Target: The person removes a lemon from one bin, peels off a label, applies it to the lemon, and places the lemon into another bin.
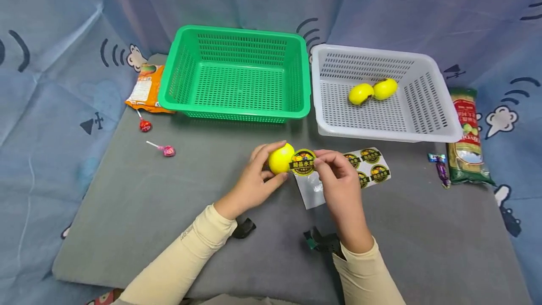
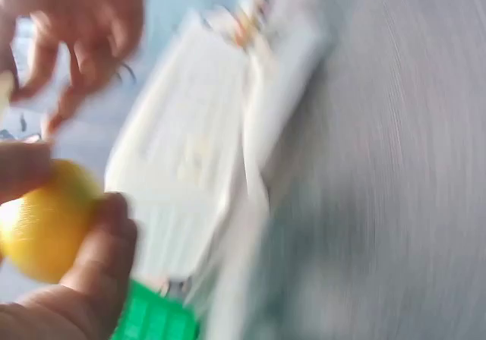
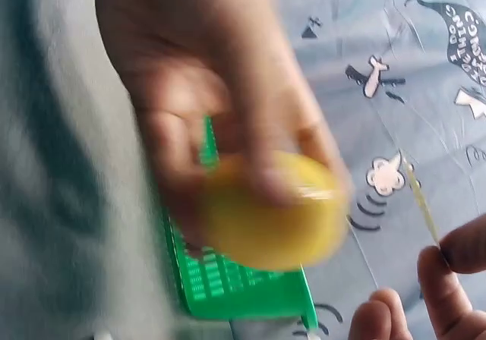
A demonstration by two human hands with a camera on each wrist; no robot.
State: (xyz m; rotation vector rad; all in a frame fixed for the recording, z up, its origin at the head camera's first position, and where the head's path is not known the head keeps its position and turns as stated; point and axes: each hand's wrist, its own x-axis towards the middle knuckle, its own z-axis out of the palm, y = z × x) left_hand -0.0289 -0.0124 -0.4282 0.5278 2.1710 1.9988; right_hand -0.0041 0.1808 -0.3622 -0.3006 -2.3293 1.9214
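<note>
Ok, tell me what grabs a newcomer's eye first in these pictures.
At the middle of the grey table, the left hand grips a bright yellow lemon while the right hand pinches a round black-and-gold sticker right beside it. Behind stand an empty green basket and a white basket holding two more lemons.

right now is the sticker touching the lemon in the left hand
Cannot tell: in the head view the sticker overlaps the lemon's edge; the right wrist view suggests a gap, but blurred.
</note>
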